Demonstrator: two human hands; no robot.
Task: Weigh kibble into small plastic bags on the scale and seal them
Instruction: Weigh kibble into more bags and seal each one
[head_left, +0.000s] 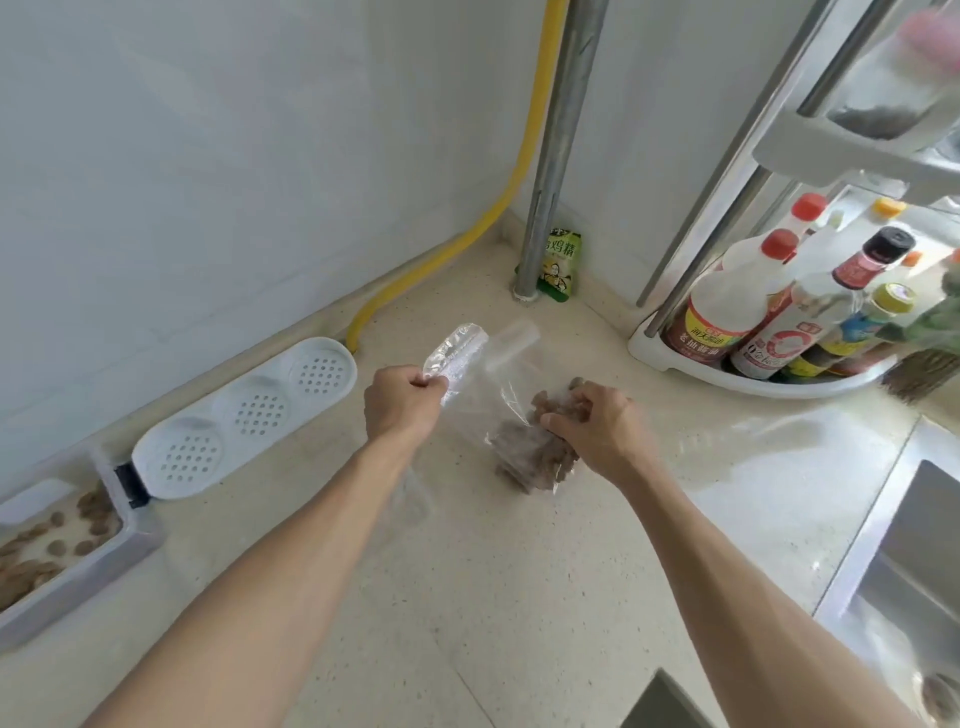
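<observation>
A clear plastic bag (506, 384) lies on the pale countertop (467, 571), with brown kibble (535, 457) heaped in its lower end. My left hand (400, 405) pinches the bag's upper left edge, where the plastic bunches and sticks up. My right hand (592, 426) is curled over the kibble end and grips it through the plastic. A grey container (130, 545) holding loose kibble sits at the far left edge. No scale is in view.
A white perforated three-well tray (244, 415) lies along the left wall. A yellow hose (467, 244), a metal pipe (550, 156) and a green seasoning packet (558, 265) fill the corner. A rack of sauce bottles (779, 322) stands right; a steel sink (909, 571) lies lower right.
</observation>
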